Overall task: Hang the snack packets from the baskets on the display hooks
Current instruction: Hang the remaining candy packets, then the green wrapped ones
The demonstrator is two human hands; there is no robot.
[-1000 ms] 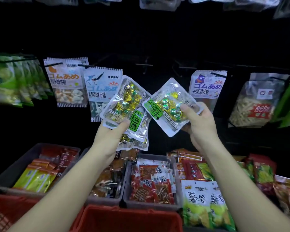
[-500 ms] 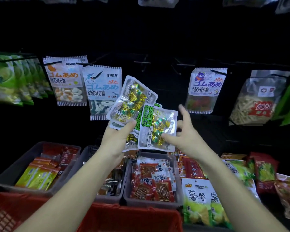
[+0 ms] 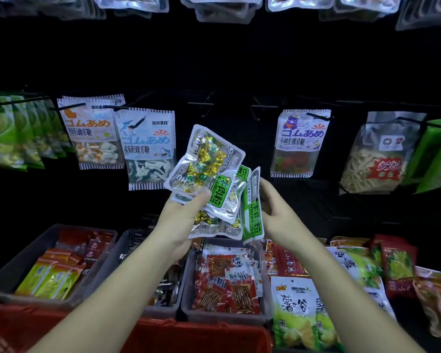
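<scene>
My left hand grips a fanned stack of silver candy packets with green labels, held up in front of the dark display wall. My right hand holds one more silver and green packet, turned edge-on and pressed against the right side of that stack. Bare black hooks stick out of the wall above the packets, between the hanging shark gummy packet and the bear gummy packet.
Grey baskets of snack packets line the shelf below my arms, with red baskets nearer me. Green packets hang far left, a bag of sticks hangs right, and silver packets hang along the top.
My right hand brought its packet down and left from beside the stack, turning it edge-on against the packets in my left hand. The left hand stayed nearly still.
</scene>
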